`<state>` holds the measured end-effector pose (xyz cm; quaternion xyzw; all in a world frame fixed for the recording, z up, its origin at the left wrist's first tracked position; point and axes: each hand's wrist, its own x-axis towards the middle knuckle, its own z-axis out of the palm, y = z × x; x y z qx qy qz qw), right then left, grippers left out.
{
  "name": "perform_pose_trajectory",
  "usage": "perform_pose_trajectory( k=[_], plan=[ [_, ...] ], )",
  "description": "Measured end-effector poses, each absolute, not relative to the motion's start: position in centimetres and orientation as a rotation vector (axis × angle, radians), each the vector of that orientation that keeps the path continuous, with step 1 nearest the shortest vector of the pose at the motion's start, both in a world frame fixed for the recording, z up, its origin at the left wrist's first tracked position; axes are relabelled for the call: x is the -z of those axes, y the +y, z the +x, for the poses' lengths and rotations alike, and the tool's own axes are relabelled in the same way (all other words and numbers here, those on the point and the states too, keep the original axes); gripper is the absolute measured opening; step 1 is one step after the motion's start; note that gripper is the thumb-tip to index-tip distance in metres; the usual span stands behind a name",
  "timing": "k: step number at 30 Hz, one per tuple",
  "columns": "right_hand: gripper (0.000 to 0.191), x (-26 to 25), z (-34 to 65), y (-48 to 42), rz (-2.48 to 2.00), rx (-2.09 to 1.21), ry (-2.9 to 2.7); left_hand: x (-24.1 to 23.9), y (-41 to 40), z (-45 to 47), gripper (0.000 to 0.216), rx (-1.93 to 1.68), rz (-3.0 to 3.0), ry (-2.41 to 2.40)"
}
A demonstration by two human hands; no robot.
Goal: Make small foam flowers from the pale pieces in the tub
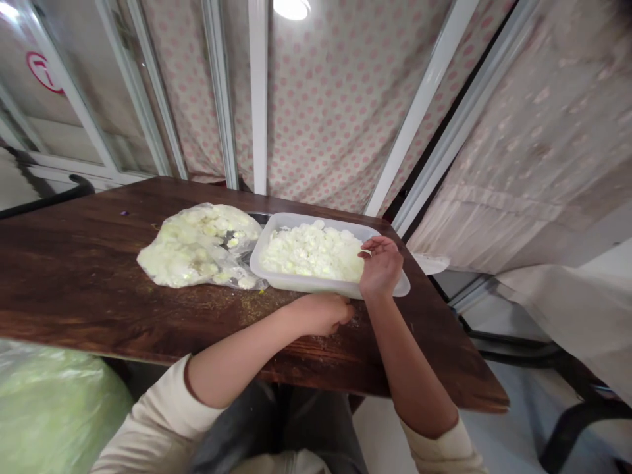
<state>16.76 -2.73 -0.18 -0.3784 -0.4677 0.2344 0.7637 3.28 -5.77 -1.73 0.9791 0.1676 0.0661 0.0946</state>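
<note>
A white plastic tub (390, 288) stands on the dark wooden table and holds a heap of pale, whitish-yellow small pieces (316, 250), too fine to name. My right hand (382, 266) is over the tub's right end, fingers stretched out and slightly curved, with nothing visible in them. Just in front of the tub's near wall, my left hand (326, 315) is low at the tabletop with its fingers curled in; what they hold, if anything, is hidden. To the left of the tub lies a clear plastic bag (192, 247) full of similar pale pieces.
Yellowish crumbs (241, 306) are scattered on the wooden table (74, 276) before the bag. A large light-green plastic bag (59, 408) sits below the table's near left edge. Behind the table are white frames and a dotted curtain (320, 118). Black chair parts (567, 421) are at right.
</note>
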Motion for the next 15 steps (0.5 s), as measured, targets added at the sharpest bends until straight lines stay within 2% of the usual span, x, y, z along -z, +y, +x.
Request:
perform_pose_trajectory(
  k=[6,11,13,15],
  plan=[
    [0.021,0.0,16.7,-2.9,-0.743,-0.608,-0.948,-1.1,-6.9,2.2,0.015,-0.553,2.82,0.237],
    [0.021,0.0,16.7,-2.8,-0.726,-0.637,-0.932,-2.3,-5.1,0.1,0.022,-1.026,2.72,0.615],
    [0.021,0.1,16.7,-2.7,-0.754,-0.629,-0.949,-2.4,-4.0,-1.0,0.021,-1.005,2.761,0.803],
    [0.022,0.2,16.8,-2.6,-0.764,-0.62,-0.966,-2.5,-2.8,-2.4,0.034,-0.871,2.792,0.962]
  ],
)
